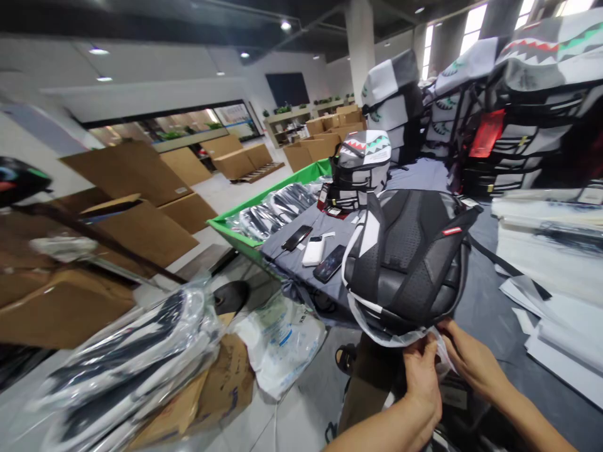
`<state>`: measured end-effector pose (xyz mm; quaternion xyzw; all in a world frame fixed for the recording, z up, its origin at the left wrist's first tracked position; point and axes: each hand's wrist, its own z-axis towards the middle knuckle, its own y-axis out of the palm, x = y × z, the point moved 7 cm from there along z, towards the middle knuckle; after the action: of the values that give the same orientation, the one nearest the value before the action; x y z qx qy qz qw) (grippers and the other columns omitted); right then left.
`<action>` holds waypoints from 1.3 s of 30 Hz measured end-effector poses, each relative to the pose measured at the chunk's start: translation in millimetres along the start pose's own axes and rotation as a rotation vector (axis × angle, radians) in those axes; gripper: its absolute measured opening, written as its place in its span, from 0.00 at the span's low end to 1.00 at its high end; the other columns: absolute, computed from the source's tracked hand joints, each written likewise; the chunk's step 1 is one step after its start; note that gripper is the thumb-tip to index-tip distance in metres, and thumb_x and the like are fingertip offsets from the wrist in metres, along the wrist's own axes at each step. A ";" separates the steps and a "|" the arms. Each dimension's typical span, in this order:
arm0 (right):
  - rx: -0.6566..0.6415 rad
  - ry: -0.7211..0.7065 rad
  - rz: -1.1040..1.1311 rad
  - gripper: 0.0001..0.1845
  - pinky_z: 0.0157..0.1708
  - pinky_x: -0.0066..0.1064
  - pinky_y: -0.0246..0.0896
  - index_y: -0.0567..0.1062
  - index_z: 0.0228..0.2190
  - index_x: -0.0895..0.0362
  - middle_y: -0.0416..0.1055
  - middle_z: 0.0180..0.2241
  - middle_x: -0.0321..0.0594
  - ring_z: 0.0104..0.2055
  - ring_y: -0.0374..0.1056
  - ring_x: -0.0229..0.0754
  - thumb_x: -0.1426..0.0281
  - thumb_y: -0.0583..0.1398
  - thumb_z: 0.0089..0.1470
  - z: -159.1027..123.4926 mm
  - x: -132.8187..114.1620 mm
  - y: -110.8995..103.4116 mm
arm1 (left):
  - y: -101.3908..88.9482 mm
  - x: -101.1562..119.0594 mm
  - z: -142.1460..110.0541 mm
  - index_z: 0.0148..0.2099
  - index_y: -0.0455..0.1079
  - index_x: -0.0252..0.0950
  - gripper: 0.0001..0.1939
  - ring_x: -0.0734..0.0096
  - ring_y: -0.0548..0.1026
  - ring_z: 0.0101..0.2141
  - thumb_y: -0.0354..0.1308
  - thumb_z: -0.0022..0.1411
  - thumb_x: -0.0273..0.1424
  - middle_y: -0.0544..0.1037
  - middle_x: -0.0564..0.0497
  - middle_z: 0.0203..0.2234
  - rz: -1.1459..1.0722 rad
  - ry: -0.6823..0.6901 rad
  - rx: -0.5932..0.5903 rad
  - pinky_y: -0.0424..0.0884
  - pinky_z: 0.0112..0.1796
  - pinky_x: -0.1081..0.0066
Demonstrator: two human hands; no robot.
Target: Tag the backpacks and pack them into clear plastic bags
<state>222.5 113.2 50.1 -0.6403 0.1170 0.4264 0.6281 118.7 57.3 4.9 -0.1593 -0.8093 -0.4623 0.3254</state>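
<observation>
A black backpack (409, 251) with padded mesh straps and a small red tag lies back-panel up on the grey-covered table, close to me. White, translucent plastic (386, 339) runs around its left side and lower edge. My left hand (421, 373) is closed in a pinch on this plastic just below the backpack. Beside it, my right hand (471, 361) is closed too, its fingers at the plastic and the backpack's lower edge; the fingertips are partly hidden. A black phone (330, 263) and a white, power-bank-like device (313, 251) lie left of the backpack.
Another dark phone (296, 237) lies near the table's left edge. Grey shark-mouth backpacks (362, 163) are stacked behind. White plastic sheets (560, 301) lie at right. A green-rimmed bin (226, 229) holds wrapped goods. Wrapped items (141, 351) and cardboard boxes (132, 176) stand left.
</observation>
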 end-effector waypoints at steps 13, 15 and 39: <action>-0.046 0.018 0.061 0.35 0.31 0.35 0.68 0.74 0.22 0.52 0.71 0.24 0.42 0.28 0.70 0.46 0.39 0.47 0.59 3.7 -8.5 -0.1 | 1.6 3.3 -1.0 0.40 0.74 0.36 0.33 0.57 0.80 0.45 0.81 0.32 0.44 0.82 0.43 0.42 -0.101 -0.048 0.089 0.72 0.52 0.60; -0.124 0.089 0.069 0.40 0.28 0.35 0.65 0.72 0.18 0.53 0.70 0.21 0.42 0.24 0.67 0.45 0.33 0.46 0.54 11.7 -7.6 4.6 | 2.8 3.2 0.9 0.40 0.74 0.36 0.34 0.56 0.79 0.45 0.81 0.32 0.46 0.82 0.42 0.43 -0.072 -0.046 0.095 0.71 0.53 0.59; 0.252 -0.756 -0.438 0.19 0.38 0.29 0.65 0.78 0.38 0.52 0.79 0.44 0.41 0.42 0.73 0.40 0.75 0.48 0.67 -16.5 -84.1 -23.1 | 7.7 104.3 -18.6 0.44 0.73 0.37 0.08 0.62 0.73 0.39 0.64 0.65 0.35 0.78 0.48 0.36 1.488 1.005 -0.374 0.69 0.41 0.64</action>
<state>193.7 70.1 122.1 -0.3680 -0.2080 0.4696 0.7751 53.1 41.0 86.9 -0.4697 -0.1730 -0.2718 0.8219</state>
